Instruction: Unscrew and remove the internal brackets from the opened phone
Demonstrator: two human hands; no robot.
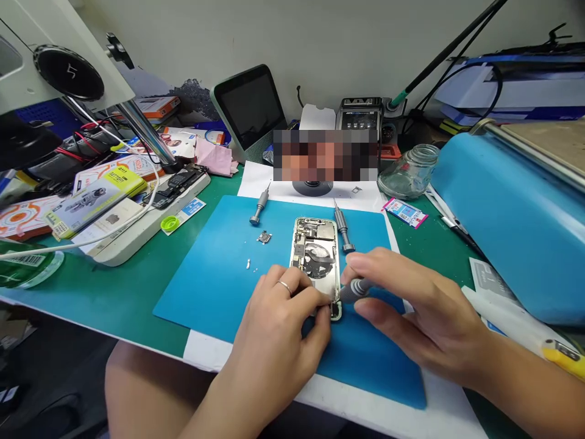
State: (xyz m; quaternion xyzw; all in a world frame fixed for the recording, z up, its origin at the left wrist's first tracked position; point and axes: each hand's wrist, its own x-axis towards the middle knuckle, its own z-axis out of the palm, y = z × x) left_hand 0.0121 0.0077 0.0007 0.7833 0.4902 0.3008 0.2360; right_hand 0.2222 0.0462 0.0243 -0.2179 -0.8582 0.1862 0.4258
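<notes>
Our left hand (pixel 278 323), low in the middle of the frame, has its thumb and first finger close together at the bottom end of an opened phone (pixel 322 277). We cannot tell if they pinch anything small there. Our right hand (pixel 420 305), at the lower right, holds a gray screwdriver (pixel 354 291) between its thumb and fingers, with the tip end by the phone's lower right edge. The phone lies near the middle of the frame, and we can see its insides.

It rests on a blue mat (pixel 205 268). Just right of its top part we see another screwdriver (pixel 342 228), and a third screwdriver (pixel 260 206) lies to the upper left. Below that one are a small metal part (pixel 264 237) and a tiny silver bit (pixel 248 264).

Farther out, we see a glass jar (pixel 406 174) at the upper right, a dark screen (pixel 251 100) at the top middle, and a yellow box (pixel 95 201) on the left.
</notes>
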